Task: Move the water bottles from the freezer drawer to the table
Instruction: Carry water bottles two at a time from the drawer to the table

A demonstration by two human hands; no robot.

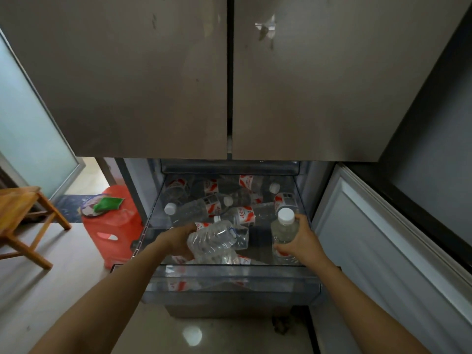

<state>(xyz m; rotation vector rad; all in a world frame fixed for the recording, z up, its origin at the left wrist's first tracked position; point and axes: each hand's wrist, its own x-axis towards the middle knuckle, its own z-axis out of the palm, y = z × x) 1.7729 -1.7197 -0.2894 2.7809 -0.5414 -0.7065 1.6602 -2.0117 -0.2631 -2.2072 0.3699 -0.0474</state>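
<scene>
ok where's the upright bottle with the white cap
Head view, right side of the freezer drawer: the upright bottle is gripped by the right hand, beside the sideways bottle the left hand holds.
</scene>
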